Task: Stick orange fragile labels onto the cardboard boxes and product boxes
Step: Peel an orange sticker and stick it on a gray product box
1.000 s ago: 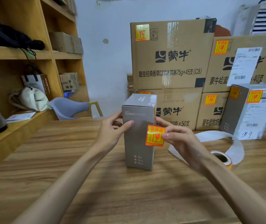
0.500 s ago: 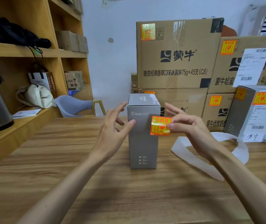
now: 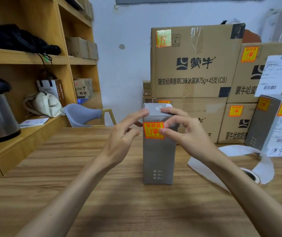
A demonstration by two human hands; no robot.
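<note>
A: The right hand (image 3: 186,132) is pressing the square orange fragile label (image 3: 153,130) onto the near face of the tall grey cardboard product box (image 3: 159,156), thumb tip on the label's right edge, fingers hooked over the top edge above it.

B: And the left hand (image 3: 122,134) is steadying from the other side, fingers spread and loose, one fingertip resting on the top left corner. It's gripping nothing.

A: The risk, as I'm judging it: that box is standing narrow and upright on the wooden table (image 3: 68,168), so a hard press could be tipping it away from the thumb.

B: Or the label's left edge, away from the thumb, is staying unpressed and lifting later.

A: The label's looking flat and nearly square to the box, high on the face, just below the fingers.

B: The white backing strip (image 3: 239,151) is trailing beyond the right wrist.
</note>
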